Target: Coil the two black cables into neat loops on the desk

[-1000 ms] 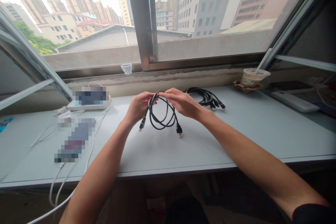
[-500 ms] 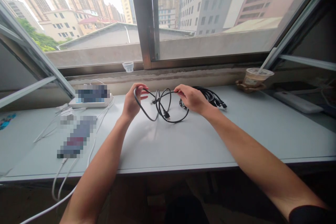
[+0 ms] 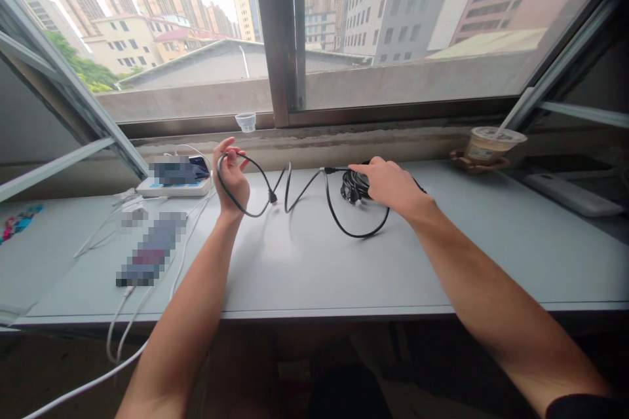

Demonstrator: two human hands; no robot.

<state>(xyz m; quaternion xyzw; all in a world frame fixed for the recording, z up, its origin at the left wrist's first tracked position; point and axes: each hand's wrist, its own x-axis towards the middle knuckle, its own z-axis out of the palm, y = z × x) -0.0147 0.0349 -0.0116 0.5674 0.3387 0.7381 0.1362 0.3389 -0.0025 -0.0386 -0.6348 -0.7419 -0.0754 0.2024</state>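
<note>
A black cable point(image 3: 356, 236) stretches in loose loops between my two hands above the table. My left hand point(image 3: 232, 177) is raised, its fingers curled around a loop of it. One dark connector point(image 3: 272, 197) hangs close to the left loop, and another point(image 3: 330, 171) sits just left of my right fingertips. My right hand point(image 3: 396, 186) is closed on the cable, its index finger pointing left; the thumb is mostly hidden. Behind and under that hand lies a coiled bundle of black cables point(image 3: 351, 190), partly covered by it.
On the left are a white power strip point(image 3: 171, 189), a white charger point(image 3: 133, 208), white cords and a blurred phone-like device point(image 3: 154, 249). A drink cup with a straw point(image 3: 491, 144) stands back right. A small clear cup point(image 3: 246, 122) is by the window.
My hands have moved apart, the left one leftward and up, the right one rightward. The cable's bunched loops have opened into a longer, wavy span between them.
</note>
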